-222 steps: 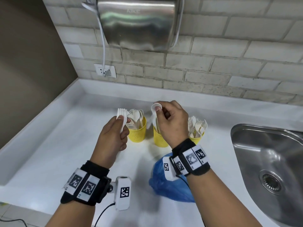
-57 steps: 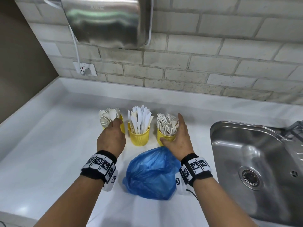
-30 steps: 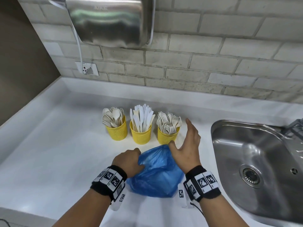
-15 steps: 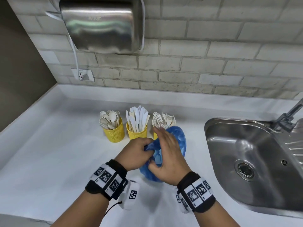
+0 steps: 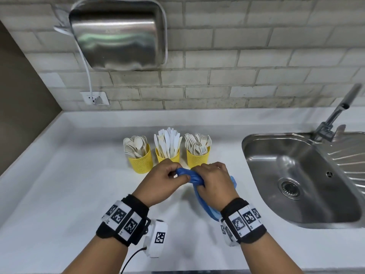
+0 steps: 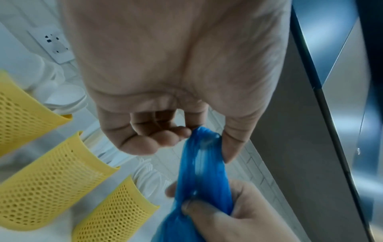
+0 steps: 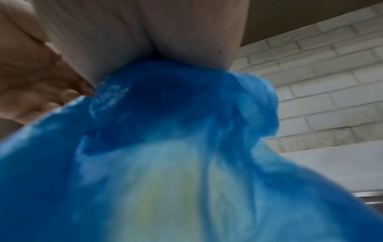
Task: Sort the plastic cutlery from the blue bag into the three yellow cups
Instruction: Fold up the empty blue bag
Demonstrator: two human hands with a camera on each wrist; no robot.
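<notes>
Both hands have a grip on the blue bag [image 5: 194, 177]: the left hand [image 5: 161, 182] pinches one twisted end between thumb and curled fingers [image 6: 157, 139], and the right hand [image 5: 214, 183] is closed round the bunched plastic just beside it. The bag is thin, crinkled, translucent blue film, squeezed into a rope between the two hands; the rest hangs slack beneath the right wrist down toward the desk [image 5: 59, 194]. In the right wrist view the film fills most of the picture, blurred, with light showing through it. It is held above the desk, just in front of the three yellow cups.

The cups are perforated and stand in a row. The left cup [image 5: 140, 164] holds white spoons [image 5: 135, 145], the middle cup [image 5: 167, 155] white knives [image 5: 167, 140], the right cup [image 5: 198, 159] white forks [image 5: 197, 144].

To the right a steel sink [image 5: 296, 175] is set into the desk, with a tap [image 5: 333, 113] behind it. On the brick wall hang a metal hand dryer [image 5: 118, 36] and a socket [image 5: 94, 97].
</notes>
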